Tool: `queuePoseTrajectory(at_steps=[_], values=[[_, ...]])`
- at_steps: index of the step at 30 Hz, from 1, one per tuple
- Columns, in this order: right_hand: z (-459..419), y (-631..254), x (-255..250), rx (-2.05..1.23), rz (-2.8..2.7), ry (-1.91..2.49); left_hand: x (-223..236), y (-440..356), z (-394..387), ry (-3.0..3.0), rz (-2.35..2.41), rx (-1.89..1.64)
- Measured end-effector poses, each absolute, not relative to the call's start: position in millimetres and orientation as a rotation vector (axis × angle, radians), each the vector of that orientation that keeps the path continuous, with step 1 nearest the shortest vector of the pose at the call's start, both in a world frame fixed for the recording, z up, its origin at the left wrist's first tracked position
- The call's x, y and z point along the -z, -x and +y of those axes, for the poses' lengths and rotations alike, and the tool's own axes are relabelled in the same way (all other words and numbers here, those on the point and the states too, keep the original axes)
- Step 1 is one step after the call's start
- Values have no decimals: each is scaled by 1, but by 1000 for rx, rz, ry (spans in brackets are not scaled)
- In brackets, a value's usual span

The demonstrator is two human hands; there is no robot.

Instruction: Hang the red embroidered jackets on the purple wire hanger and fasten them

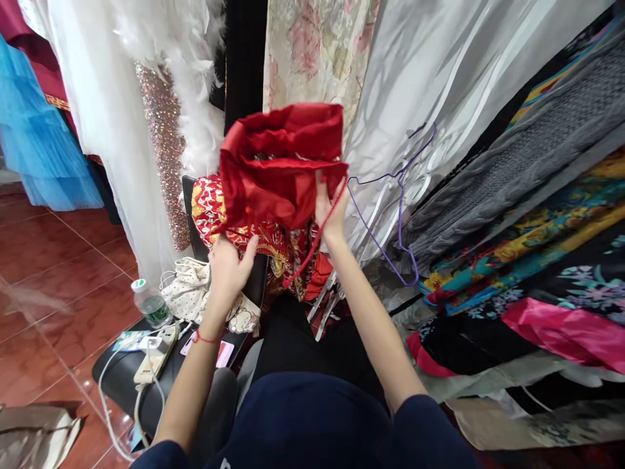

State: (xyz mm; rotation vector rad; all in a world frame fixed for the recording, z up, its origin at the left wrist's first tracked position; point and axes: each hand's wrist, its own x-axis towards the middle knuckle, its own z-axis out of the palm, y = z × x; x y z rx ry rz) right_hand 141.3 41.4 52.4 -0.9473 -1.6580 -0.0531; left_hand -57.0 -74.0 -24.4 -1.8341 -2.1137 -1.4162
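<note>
A bright red satin-like garment is held up in front of me, its gathered edge folded open at the top. A thin red cord hangs from its right side. My right hand grips the cloth on the right, thumb in front and the other fingers partly covered. At the lower left, my left hand is on the garment's underside with the thumb apart, its fingers hidden by fabric. Beneath the garment lies red-and-gold patterned, shiny fabric, draped over a black chair.
A purple hanger hangs at the right, beside white hangers and dense clothes such as a grey knit. White gowns hang at left. A black seat holds a bottle, a spotted cloth pouch and a power strip.
</note>
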Motion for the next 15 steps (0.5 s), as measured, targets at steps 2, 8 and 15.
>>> queuePoseTrajectory(at_steps=[2,8,15], values=[[26,-167,-40,38,-1572,979,14,55,-69,1779,-1954,1640],[-29,-209,-4,89,-1845,1109,10,-9,-41,1931,-1555,1938],[-73,-252,7,144,-2034,1614,35,-63,-33,2133,-1568,1988]])
